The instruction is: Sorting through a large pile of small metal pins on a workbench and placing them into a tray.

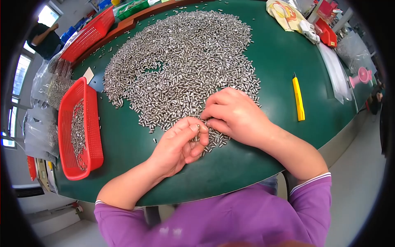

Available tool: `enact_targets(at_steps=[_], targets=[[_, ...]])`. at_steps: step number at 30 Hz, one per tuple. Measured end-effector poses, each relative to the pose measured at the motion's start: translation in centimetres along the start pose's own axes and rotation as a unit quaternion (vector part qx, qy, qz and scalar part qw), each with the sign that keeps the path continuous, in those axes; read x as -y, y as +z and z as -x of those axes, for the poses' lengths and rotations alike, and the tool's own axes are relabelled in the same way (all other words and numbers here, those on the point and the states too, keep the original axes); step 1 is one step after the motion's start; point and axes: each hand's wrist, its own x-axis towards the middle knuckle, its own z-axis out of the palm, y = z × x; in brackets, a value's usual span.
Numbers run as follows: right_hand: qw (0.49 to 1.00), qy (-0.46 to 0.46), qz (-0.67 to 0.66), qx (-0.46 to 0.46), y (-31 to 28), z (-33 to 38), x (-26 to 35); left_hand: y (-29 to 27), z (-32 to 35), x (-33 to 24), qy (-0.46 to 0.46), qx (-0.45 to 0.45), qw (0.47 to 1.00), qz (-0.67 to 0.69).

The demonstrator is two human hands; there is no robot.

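A wide pile of small silvery metal pins (185, 61) covers the middle of the green table. At its near edge my left hand (180, 142) is closed, with thumb and forefinger pinched on a small metal pin (198, 127). My right hand (235, 113) meets it from the right, fingers bent and pressed together close to the left fingertips. Whatever the right fingers hold is hidden or too small to name. Several loose pins (214, 141) lie just beneath both hands.
On the left stands a red plastic basket (95, 142) with pins inside; another red basket (92, 33) is behind it. Plastic bags (40, 127) line the left edge. A yellow utility knife (298, 99) lies on the right, near clear plastic bags (335, 72). Another person (43, 41) is at far left.
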Motion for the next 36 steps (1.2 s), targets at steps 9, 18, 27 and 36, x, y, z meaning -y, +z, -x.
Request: enact_targets(at_steps=[9, 18, 27, 36], targets=[[0.998, -0.007, -0.018, -0.061, -0.4, -0.7, 0.3, 0.2, 0.2, -0.2, -0.005, -0.011, 1.0, 0.019], [0.984, -0.064, -0.159, -0.043, -0.2, -0.3, 0.5, -0.2, 0.2, 0.4, 0.004, 0.015, 1.0, -0.019], [1.0, -0.022, 0.014, 0.001, 0.6, -0.1, -0.2, 0.1, 0.1, 0.1, 0.008, 0.007, 1.0, 0.001], [0.989, 0.007, -0.121, -0.09, -0.2, -0.7, -0.1, 0.2, 0.2, 0.1, 0.019, -0.003, 1.0, 0.009]])
